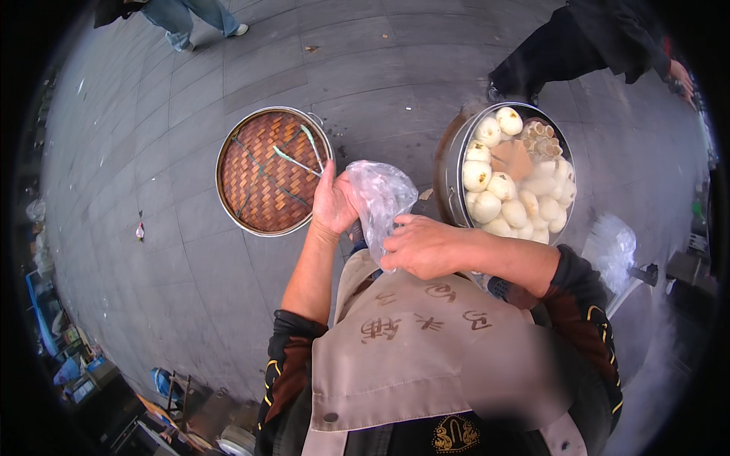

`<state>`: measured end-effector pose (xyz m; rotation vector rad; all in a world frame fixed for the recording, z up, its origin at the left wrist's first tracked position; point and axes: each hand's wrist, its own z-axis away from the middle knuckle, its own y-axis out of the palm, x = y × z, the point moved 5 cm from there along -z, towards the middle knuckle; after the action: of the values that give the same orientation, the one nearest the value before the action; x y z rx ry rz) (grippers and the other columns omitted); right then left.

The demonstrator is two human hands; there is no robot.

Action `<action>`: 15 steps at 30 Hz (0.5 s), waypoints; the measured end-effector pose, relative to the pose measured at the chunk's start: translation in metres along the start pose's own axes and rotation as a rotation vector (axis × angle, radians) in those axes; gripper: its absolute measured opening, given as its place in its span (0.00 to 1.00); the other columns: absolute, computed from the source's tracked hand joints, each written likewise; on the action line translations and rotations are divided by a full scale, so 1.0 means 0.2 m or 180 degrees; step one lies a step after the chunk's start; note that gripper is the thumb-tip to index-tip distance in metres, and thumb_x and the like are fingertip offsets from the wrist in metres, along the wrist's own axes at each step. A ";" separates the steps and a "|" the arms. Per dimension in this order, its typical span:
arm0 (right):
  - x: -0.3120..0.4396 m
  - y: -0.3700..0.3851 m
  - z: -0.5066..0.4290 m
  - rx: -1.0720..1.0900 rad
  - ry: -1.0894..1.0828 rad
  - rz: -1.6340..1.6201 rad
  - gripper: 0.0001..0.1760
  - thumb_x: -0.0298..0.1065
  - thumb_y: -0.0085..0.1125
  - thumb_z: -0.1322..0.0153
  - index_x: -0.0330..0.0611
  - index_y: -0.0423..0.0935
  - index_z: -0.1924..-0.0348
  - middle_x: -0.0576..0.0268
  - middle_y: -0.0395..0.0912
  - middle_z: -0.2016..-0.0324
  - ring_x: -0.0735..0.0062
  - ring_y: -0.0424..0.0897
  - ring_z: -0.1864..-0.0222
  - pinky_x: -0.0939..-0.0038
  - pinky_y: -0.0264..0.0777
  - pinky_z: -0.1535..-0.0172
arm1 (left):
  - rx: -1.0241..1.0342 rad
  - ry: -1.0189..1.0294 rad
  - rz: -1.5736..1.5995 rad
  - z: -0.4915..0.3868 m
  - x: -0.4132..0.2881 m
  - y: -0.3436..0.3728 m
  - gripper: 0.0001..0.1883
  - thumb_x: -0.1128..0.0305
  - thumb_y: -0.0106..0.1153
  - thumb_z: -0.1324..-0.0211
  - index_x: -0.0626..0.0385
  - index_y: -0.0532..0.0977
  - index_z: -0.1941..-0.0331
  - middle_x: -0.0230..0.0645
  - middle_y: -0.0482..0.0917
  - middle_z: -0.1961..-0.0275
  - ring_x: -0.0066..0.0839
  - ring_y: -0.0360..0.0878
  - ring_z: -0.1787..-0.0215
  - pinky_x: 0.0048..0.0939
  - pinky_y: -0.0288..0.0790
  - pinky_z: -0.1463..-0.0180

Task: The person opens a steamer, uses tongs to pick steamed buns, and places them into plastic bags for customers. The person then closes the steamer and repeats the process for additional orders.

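A clear plastic bag (383, 199) hangs bunched between my two hands. My left hand (335, 199) holds its left side, thumb up and palm partly showing; the bag hides those fingertips. The fingers of my right hand (419, 246) pinch the bag's lower right edge. Just beyond my left thumb lie tongs (297, 162) with pale green tips, over a round woven bamboo lid (256, 182) with a metal rim. Whether the left hand touches the tongs cannot be told. To the right, a round steamer (455, 188) holds several white buns (502, 186), some with browned tops.
Inside the steamer are a brown board (511, 159) and a cluster of pale dumplings (540, 138), blurred by steam. More plastic bags (613, 251) hang at right. One passer-by in jeans (188, 20) and another in dark trousers (547, 51) are on the grey paving (171, 171).
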<state>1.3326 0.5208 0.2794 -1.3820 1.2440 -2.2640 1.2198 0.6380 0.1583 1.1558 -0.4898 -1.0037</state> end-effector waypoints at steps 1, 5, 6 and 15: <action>0.01 0.01 0.01 0.0036 0.0015 0.0036 0.10 0.26 0.57 0.33 0.49 0.81 0.59 0.60 0.76 0.67 0.56 0.81 0.56 0.42 0.62 0.33 | -0.0030 0.0016 0.0033 -0.01 0.01 0.03 0.33 0.44 0.35 0.22 0.66 0.75 0.42 0.52 0.83 0.42 0.50 0.81 0.40 0.57 0.71 0.32; 0.00 0.02 0.05 0.0259 0.0113 0.0190 0.10 0.27 0.59 0.34 0.48 0.83 0.61 0.59 0.75 0.67 0.55 0.80 0.56 0.43 0.61 0.31 | 0.0089 0.0270 -0.0217 -0.13 -0.01 -0.15 0.15 0.56 0.55 0.26 0.56 0.79 0.54 0.46 0.85 0.50 0.44 0.85 0.47 0.48 0.81 0.46; -0.02 0.00 0.07 0.0073 0.0158 0.0165 0.10 0.26 0.58 0.35 0.47 0.83 0.61 0.60 0.75 0.67 0.56 0.80 0.56 0.43 0.62 0.31 | 0.0231 0.0461 -0.0301 -0.12 -0.02 -0.03 0.05 0.71 0.64 0.34 0.56 0.80 0.56 0.42 0.86 0.56 0.35 0.87 0.57 0.37 0.83 0.53; -0.20 -0.15 0.43 -0.3394 0.1341 -0.1960 0.16 0.27 0.63 0.32 0.44 0.80 0.50 0.58 0.76 0.47 0.64 0.76 0.42 0.64 0.70 0.41 | 0.0558 0.1028 -0.0286 0.12 -0.08 0.17 0.12 0.82 0.60 0.37 0.54 0.77 0.52 0.38 0.83 0.60 0.29 0.82 0.64 0.30 0.79 0.59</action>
<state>1.4308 0.5147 0.2949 -1.8108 2.7597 -2.3964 1.2057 0.6409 0.2008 1.4777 -0.2726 -0.8406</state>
